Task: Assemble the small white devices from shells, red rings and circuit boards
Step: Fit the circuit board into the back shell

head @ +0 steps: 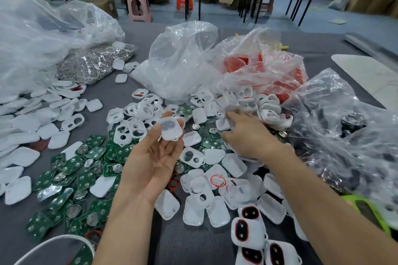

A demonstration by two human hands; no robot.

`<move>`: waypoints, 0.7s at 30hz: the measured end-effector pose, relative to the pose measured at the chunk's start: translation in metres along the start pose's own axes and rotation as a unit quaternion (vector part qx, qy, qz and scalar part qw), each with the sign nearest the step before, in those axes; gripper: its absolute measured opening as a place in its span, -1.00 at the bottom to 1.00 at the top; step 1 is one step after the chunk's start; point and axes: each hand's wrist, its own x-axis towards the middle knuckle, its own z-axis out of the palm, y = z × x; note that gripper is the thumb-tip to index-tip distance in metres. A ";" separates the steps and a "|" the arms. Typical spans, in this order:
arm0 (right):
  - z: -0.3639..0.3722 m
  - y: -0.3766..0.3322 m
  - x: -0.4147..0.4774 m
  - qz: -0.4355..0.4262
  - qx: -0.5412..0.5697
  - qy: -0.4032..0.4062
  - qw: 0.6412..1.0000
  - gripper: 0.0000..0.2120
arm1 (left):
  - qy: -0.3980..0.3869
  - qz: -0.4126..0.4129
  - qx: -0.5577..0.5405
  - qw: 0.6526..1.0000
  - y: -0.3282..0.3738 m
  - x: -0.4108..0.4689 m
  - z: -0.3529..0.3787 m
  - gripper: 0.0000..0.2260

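1. The grey counter point(112, 94) carries everything and runs from the near edge to the far bags.
2. A big clear bag point(32, 34) fills the far left.
3. A second clear bag point(344, 135) on the right holds dark parts.
4. A middle bag point(178, 60) stands far centre. Just right of it, touching, is a bag of red parts point(265, 69).
5. A bag of metal bits point(92, 64) lies far left, beside the big bag.
6. White shells point(217, 211) lie heaped near centre, with more flat ones along the left edge and holed ones by the red bag.
7. Green boards point(71, 168) are scattered near left, between the left shells and the centre heap.
8. Finished devices point(247, 232), white with red-rimmed dark windows, sit at the near edge, right of centre.
9. The left hand point(150, 161) is palm up above the boards and pinches a single shell point(171, 129) between thumb and fingertips.
10. The right hand point(247, 135) is palm down with its index finger stretched out, touching the holed shells, and grips nothing that shows.
11. A red ring point(218, 180) lies on a shell in the centre heap.
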 end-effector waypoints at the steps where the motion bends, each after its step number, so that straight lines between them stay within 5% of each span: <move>1: 0.005 -0.002 0.001 -0.006 0.005 0.003 1.000 -0.30 | 0.000 -0.001 0.001 1.000 0.000 0.000 0.000 -0.76; 3: 0.009 -0.008 -0.001 -0.031 0.043 -0.013 0.999 -0.29 | -0.001 0.000 0.006 1.000 -0.001 0.000 0.000 -0.75; 5: 0.005 -0.010 -0.005 -0.055 0.185 -0.036 0.981 -0.48 | 0.004 0.003 0.010 1.000 -0.001 0.000 -0.001 -0.74; 8: -0.006 -0.002 -0.015 -0.009 0.386 0.072 0.920 -0.81 | 0.009 0.004 0.010 1.000 0.000 -0.001 -0.001 -0.73; 12: -0.016 0.012 -0.025 0.034 0.177 0.134 0.974 -0.81 | 0.018 0.006 0.020 1.000 -0.002 -0.002 0.001 -0.77; 16: -0.008 -0.024 -0.032 -0.081 0.065 0.143 0.984 -0.83 | 0.013 0.009 0.039 0.999 -0.004 -0.002 0.003 -0.77; 21: 0.003 -0.056 -0.017 -0.133 -0.146 0.043 0.979 -0.94 | 0.000 0.008 0.034 0.999 -0.001 -0.004 0.003 -0.77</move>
